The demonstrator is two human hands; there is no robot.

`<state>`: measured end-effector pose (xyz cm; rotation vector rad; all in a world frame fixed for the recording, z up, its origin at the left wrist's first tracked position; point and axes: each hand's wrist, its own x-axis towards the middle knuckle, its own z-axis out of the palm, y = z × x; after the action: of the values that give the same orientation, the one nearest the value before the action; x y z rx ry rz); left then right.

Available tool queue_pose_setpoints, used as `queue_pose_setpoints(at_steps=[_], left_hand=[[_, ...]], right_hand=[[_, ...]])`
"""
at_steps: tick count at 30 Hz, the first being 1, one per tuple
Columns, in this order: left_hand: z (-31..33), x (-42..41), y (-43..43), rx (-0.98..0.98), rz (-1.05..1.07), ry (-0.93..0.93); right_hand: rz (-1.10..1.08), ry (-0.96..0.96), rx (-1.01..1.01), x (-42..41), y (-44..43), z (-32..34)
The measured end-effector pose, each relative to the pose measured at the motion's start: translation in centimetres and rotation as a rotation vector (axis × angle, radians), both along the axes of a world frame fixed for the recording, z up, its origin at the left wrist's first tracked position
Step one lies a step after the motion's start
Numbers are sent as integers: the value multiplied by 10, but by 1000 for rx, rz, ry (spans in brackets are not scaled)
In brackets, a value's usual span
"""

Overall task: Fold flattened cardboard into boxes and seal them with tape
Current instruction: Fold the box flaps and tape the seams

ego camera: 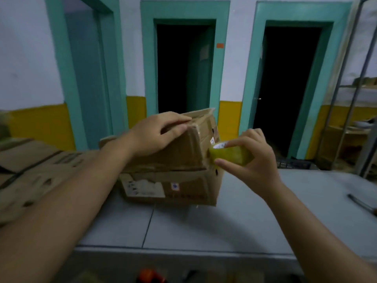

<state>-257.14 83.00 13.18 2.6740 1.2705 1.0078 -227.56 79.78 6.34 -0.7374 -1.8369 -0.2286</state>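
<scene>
Grey table (265, 211), teal door frames behind. Cardboard box (173, 172) at centre, flattened cardboard (36, 170) at 9 o'clock. Left hand (161, 133) presses flat on box top; right hand (253, 158) grips yellow tape roll (230, 155) at box's right edge.

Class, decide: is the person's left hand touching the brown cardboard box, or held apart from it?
Touching. The head view shows the left hand pressed flat on the brown cardboard box, fingers draped over its upper edge with no gap showing.
</scene>
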Motion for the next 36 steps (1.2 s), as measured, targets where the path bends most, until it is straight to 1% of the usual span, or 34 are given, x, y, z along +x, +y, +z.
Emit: queue_pose_setpoints(at_steps=[3,5,7,10,13,15,18,21,23,25,27,29,33,34,36], left_hand=[[-14,23,2,84,22,216],[-20,43,5,86,12,320],[-26,58,9,127,32,366],[-21,71,7,154,78,349],[-2,95,5,48,116,321],[14,116,11,6,144,360],[30,152,31,10,66,522],[37,184,41,-162,-119,625],[29,200,46,-277,-162,782],[15,211,51,-350,-161,915],[6,216,55,-355,-135,986],[3,223,57,-319,-106,1033],[-7,236,57,-243,-116,1113],[-9,236,57,-234,-119,1116],[-8,232,59,-239,-132,1091]], right_hand=[[-34,22,-122,24,8,-31],[-68,-12,-180,38,12,-47],[-89,-12,-241,54,16,-61],[-116,45,-329,78,21,-79],[-137,36,-348,84,22,-90],[-156,37,-308,79,24,-95],[-202,63,-278,76,29,-100],[-210,69,-292,80,34,-99],[-209,41,-285,83,35,-95],[-221,8,-276,84,37,-91],[-230,-7,-282,84,38,-87],[-228,-8,-290,83,39,-85],[-223,32,-303,83,39,-81],[-199,55,-324,83,38,-80],[-113,108,-431,91,32,-79]])
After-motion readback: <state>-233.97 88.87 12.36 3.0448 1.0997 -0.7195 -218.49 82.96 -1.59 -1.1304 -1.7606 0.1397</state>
